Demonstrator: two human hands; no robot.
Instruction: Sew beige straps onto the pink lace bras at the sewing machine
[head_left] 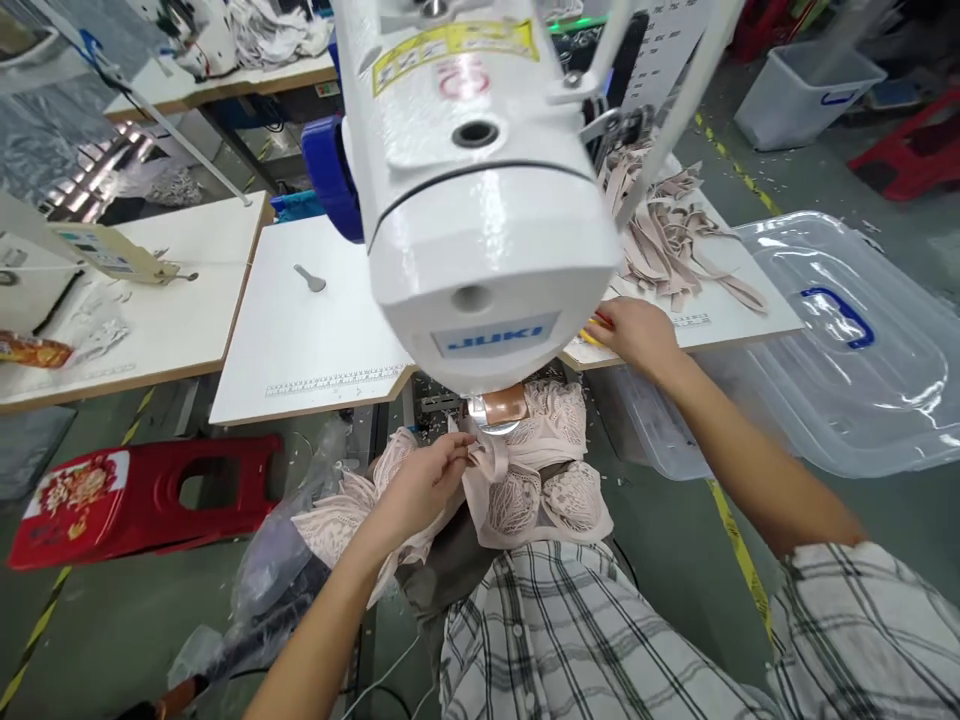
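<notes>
My left hand point(427, 480) is closed, thumb and fingertips pinching a pale pink strap point(491, 458) just below the sewing machine's head point(487, 230). Pale pink lace bras point(514, 500) lie across my lap and hang beside my left hand, joined in a bunch. My right hand point(637, 332) rests at the edge of the right table panel, its fingers closed around a small yellow-and-red tool point(598, 325). The machine head partly hides that tool, so its kind does not show. A copper-coloured plate point(506, 404) sits under the head.
Loose pink straps point(667, 235) are heaped on the right table panel. A clear plastic lid point(862, 320) with blue handles lies at the right. On the left panel point(300, 340) are a printed ruler and a small grey tool point(310, 279). A red stool point(150, 500) stands at left.
</notes>
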